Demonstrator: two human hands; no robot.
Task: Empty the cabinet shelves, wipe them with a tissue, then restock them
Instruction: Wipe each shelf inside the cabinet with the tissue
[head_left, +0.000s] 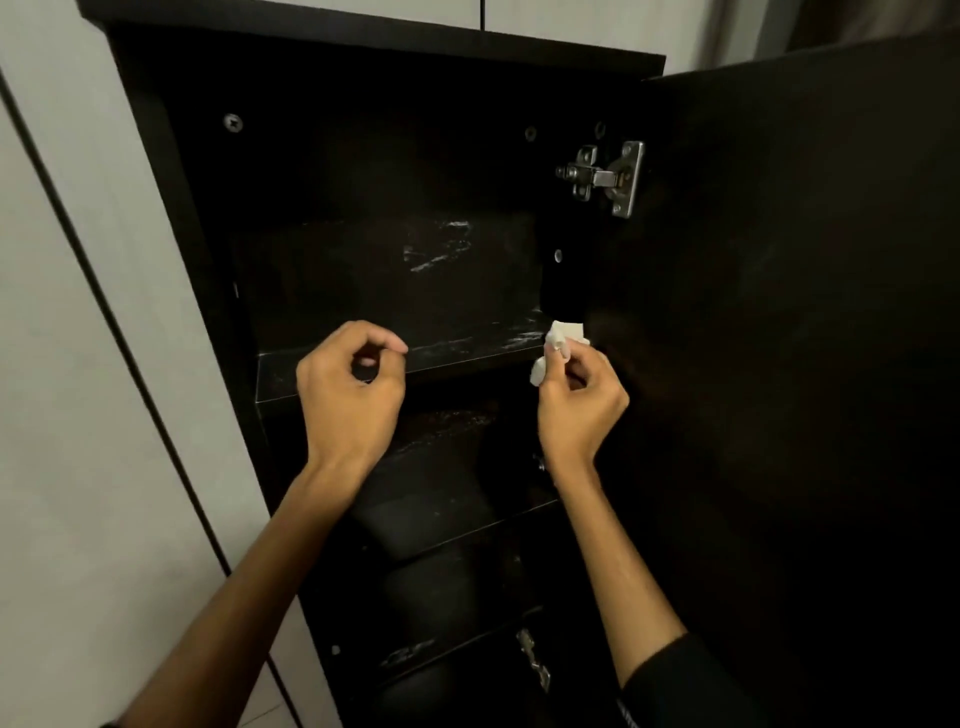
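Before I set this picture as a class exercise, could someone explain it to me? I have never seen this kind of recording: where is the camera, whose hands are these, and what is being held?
There is no machine here. A person wears one wide-angle camera on the head, so you look forward and down over their own arms. In front stands a dark cabinet with its door swung open to the right on a metal hinge. The top shelf holds nothing, and pale smears show on it. The lower shelves are too dark to tell what lies on them. The right hand pinches a small crumpled white tissue near the right end of the shelf's front edge. The left hand is held before the shelf with its fingers curled and nothing in them. A pale wall is on the left.
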